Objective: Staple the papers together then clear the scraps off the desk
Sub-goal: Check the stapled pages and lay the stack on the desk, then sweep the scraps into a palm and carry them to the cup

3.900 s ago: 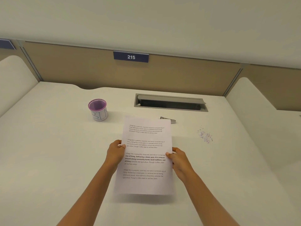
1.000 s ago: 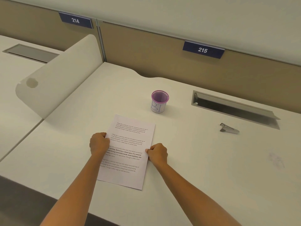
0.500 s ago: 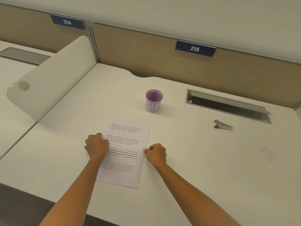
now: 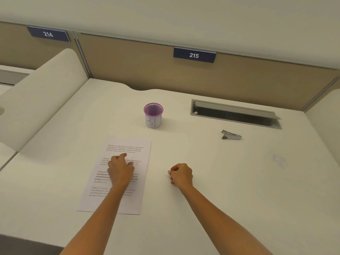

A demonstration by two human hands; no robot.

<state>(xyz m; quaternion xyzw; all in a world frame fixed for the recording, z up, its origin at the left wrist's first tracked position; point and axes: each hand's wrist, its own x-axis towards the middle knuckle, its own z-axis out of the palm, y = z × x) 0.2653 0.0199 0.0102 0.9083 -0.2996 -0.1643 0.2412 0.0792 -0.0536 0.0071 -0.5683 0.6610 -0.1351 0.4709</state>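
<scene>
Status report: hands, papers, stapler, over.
Left hand on papers, flat on desk. Right hand curled, empty, beside them. Stapler back right, untouched; nothing in between.

Left hand (image 4: 120, 169) palm-down, right hand (image 4: 181, 174) curled.

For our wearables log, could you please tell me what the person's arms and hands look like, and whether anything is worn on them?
The left forearm and right forearm are bare down to the frame's bottom edge, with no sleeve or cuff showing. The left hand and right hand are ungloved; no watch, bracelet or ring is visible from above.
</scene>
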